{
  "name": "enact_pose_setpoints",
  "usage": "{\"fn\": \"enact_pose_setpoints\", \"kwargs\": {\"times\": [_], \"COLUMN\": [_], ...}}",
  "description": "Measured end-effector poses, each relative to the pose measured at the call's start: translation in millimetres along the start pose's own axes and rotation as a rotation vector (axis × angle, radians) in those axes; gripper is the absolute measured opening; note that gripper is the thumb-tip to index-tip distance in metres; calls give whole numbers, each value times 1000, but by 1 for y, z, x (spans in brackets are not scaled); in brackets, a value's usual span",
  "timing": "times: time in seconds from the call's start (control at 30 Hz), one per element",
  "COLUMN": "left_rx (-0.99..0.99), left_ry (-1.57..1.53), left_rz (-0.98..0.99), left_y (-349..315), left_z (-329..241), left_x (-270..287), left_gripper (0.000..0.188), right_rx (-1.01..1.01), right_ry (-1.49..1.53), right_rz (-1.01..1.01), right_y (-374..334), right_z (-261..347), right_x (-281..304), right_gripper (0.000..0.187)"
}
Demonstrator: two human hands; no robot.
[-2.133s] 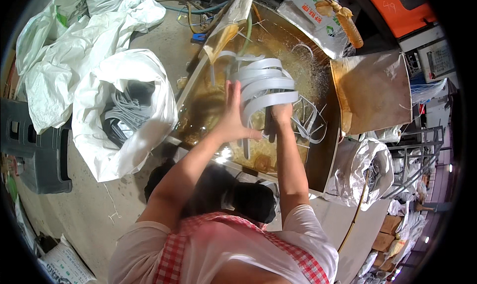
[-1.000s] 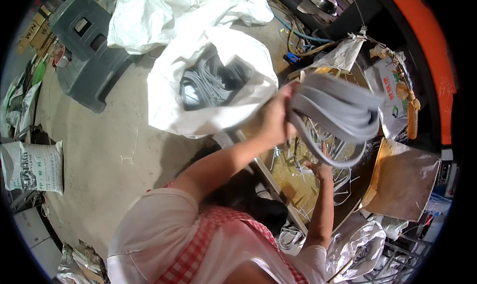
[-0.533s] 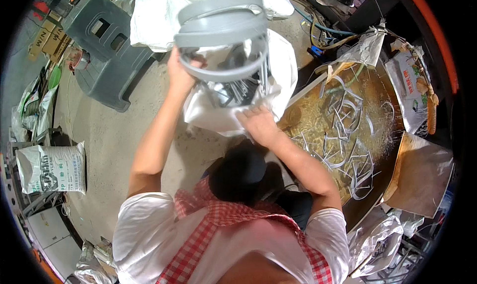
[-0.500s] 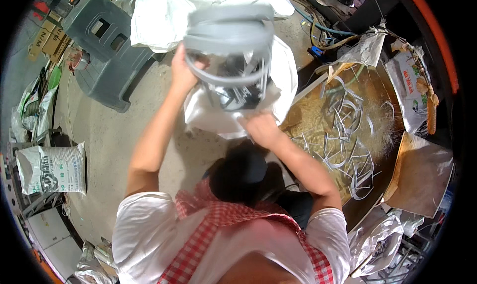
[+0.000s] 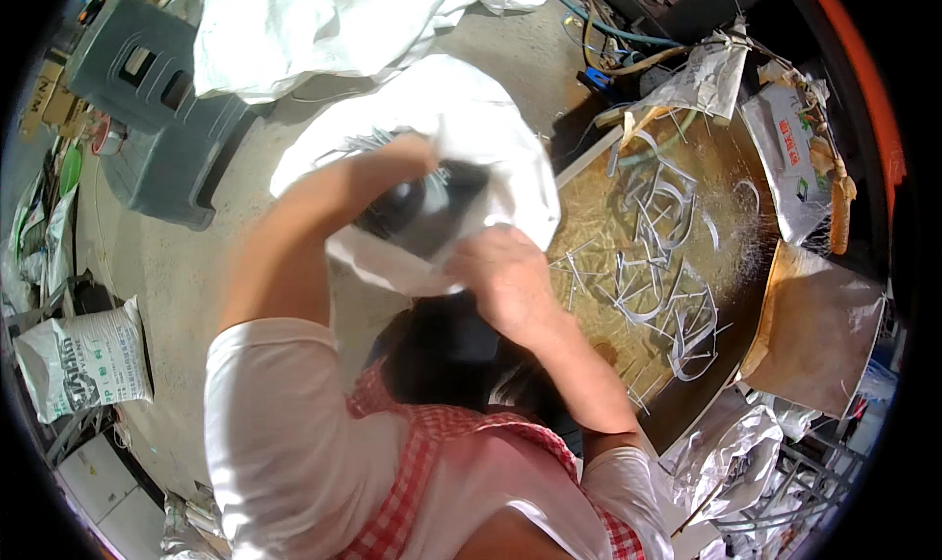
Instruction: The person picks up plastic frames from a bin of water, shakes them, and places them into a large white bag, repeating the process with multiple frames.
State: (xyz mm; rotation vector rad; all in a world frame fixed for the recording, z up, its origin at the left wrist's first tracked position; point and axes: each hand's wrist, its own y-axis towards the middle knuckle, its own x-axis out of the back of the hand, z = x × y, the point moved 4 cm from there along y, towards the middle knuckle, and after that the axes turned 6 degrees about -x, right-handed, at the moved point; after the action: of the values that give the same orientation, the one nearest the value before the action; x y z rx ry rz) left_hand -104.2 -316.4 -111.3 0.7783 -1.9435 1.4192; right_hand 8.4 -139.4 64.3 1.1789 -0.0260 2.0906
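Note:
A white woven sack (image 5: pixel 525 158) stands upright in front of me with its mouth wide. My right hand (image 5: pixel 502 276) pinches the sack's near rim. Down inside the mouth reaches my left hand (image 5: pixel 417 156), blurred, its fingers hidden by the wrist and whatever lies below. Dark and black pieces (image 5: pixel 402 212) show within the sack. Grey strip-like plastic parts (image 5: pixel 368 142) lie at the far left of the opening, partly behind my left forearm.
On my right, a shallow brown tray (image 5: pixel 589 158) holds scattered grey plastic scraps (image 5: pixel 653 256). A grey step stool (image 5: pixel 162 158) stands at the far left, beside another white sack (image 5: pixel 294 30). A filled printed bag (image 5: pixel 83 359) rests at left; hoses (image 5: pixel 628 65) lie at the far right.
The stack of curved grey plastic bands that my left hand held over the sack is no longer raised. My left hand has gone down into the sack. The sack has shifted left in view.

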Motion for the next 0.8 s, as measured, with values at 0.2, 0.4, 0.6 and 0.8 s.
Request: {"fn": "enact_pose_setpoints", "kwargs": {"times": [0.2,0.4,0.6,0.8], "left_rx": [-167,-319,-221,-506], "left_ry": [185,308,490,-567], "left_rz": [-277,-313,-354,-706], "left_y": [-9,-42,-97,-157], "left_z": [-18,-5,52,-203], "left_x": [5,42,95,96], "left_gripper": [40,46,20,18], "right_rx": [-180,-165,-830,-1063], "right_ry": [-96,144,-65,-822], "right_rz": [352,-229,-340,147], "right_y": [-18,-78,-246,-380], "right_z": [-24,-43,-210,-290], "right_x": [-29,44,45,50], "right_gripper": [35,44,38,30]}}
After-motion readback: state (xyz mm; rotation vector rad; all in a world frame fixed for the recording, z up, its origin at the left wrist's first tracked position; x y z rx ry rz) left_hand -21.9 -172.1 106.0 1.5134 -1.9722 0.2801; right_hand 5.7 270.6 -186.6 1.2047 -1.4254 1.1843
